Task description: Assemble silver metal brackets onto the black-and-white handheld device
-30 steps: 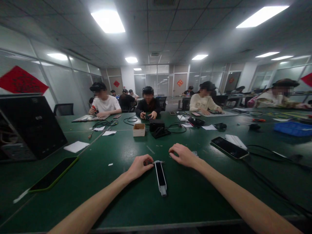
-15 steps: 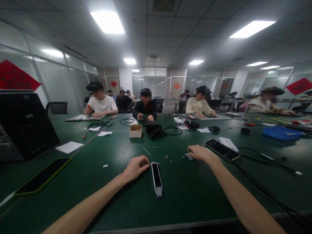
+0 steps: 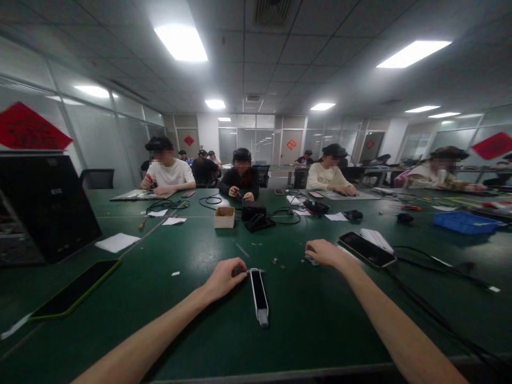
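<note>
Between the two well-separated hands, a slim white-and-black device [image 3: 259, 297] lies on the green workbench [image 3: 304, 341]. The left hand [image 3: 225, 277] curls at its top end, whether gripping it is hard to tell. The right hand [image 3: 324, 253] sits over a small silvery part [image 3: 310, 260], with tiny screws [image 3: 275, 261] to its left and a smartphone [image 3: 367, 249] just to its right.

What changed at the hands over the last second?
The right hand moved rightward, away from the white-edged black device, and now sits over a small silver part near the phone; a grasp can't be confirmed. The left hand stayed at the device's end.
</note>
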Demonstrator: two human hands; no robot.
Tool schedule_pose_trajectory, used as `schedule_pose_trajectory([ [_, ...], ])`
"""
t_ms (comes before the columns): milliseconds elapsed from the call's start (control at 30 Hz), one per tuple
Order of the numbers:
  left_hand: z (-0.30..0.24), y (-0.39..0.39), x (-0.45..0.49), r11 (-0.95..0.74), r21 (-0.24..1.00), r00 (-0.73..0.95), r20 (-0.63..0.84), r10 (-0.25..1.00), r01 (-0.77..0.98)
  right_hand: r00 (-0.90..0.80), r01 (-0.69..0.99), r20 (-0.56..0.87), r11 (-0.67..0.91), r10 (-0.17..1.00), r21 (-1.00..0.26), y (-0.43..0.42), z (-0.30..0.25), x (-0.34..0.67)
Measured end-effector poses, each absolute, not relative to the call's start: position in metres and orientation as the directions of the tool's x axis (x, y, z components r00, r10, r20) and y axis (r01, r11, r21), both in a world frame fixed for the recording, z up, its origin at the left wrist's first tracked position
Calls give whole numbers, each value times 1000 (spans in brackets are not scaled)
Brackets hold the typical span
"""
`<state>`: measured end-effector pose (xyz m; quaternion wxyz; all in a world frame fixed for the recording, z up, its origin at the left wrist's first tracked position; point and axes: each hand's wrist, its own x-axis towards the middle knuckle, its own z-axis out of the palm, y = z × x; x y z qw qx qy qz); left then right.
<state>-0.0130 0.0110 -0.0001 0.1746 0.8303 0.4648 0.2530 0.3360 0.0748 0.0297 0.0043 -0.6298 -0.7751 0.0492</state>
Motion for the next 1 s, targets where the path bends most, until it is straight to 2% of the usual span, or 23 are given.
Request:
schedule_pose_trajectory([
  [300, -6, 15, -14, -520, 522, 451, 265, 852, 676, -268, 959, -182, 244, 946, -146, 72, 29, 341],
  [700, -2, 13, -14, -525, 528, 462, 260, 848, 667, -229, 968, -136, 210, 964, -139, 64, 41, 339],
  [800, -4, 13, -15, -521, 521, 456, 260, 851, 676, -208, 973, -56, 200, 977, -116, 66, 41, 341],
  [867, -4, 13, -16, -524, 513, 459, 259, 849, 679, -212, 969, 53, 217, 976, -121, 66, 41, 340],
  [1000, 1, 9, -16, -541, 441, 432, 328, 840, 716, -370, 889, 321, 432, 872, -150, 59, 37, 317],
])
